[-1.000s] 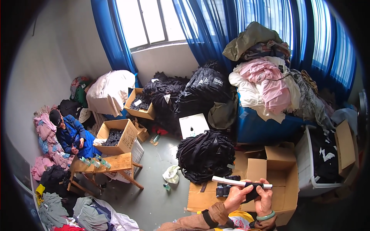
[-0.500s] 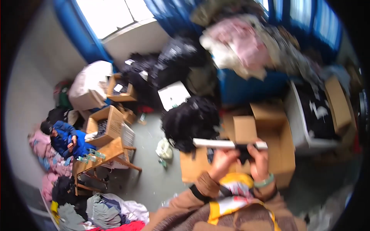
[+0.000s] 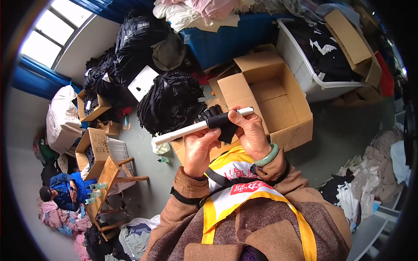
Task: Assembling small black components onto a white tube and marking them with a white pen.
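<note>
A long white tube (image 3: pixel 180 132) slants across in front of my chest, its left end lower. Around its right half is bunched a black knit glove (image 3: pixel 217 120), with finger-like ends at its far side and loose fabric hanging below. My left hand (image 3: pixel 198 150) is closed, pinching the glove and tube from below. My right hand (image 3: pixel 251 135), with a green bangle at the wrist, grips the tube near its right end, thumb along the top and fingers on the black fabric. Part of the fingers on both hands is hidden.
An open cardboard box (image 3: pixel 285 102) stands just beyond my hands. Left of it lies a large black heap of knit goods (image 3: pixel 170 102). A grey bin (image 3: pixel 305 63) holds black fabric. A person in blue (image 3: pixel 65 191) sits far left by a wooden bench (image 3: pixel 106 187).
My view has swung, so the room appears shifted left. The tube has gone from nearly level to slanting, left end down. Both hands still hold it with the glove.
</note>
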Action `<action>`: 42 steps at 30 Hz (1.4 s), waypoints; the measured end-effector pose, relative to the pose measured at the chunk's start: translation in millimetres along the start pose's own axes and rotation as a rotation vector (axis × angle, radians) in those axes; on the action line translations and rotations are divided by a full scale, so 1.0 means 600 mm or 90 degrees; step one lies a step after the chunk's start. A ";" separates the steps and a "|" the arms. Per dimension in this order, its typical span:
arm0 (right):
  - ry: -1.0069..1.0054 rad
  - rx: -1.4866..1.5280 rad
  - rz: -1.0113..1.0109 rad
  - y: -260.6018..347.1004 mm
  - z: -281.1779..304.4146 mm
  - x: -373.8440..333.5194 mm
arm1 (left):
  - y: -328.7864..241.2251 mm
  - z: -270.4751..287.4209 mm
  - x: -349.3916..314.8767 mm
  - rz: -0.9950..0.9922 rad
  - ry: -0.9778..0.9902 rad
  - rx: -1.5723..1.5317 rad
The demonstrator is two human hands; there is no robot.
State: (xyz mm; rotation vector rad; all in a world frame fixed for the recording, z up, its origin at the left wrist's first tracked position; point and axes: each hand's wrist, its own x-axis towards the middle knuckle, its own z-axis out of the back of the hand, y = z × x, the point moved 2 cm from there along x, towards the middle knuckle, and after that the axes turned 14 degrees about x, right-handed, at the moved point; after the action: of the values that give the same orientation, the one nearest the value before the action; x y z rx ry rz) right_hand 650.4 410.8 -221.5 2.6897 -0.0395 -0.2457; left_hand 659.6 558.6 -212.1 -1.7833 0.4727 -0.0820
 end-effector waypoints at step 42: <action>-0.003 -0.020 -0.071 -0.029 0.009 0.010 | 0.020 0.008 0.012 0.006 -0.076 -0.080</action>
State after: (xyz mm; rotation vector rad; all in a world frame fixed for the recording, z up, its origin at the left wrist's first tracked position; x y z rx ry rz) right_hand 655.0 423.8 -234.6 2.6630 0.1127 -0.2840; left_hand 664.3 558.2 -226.3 -1.8963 0.4076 0.0609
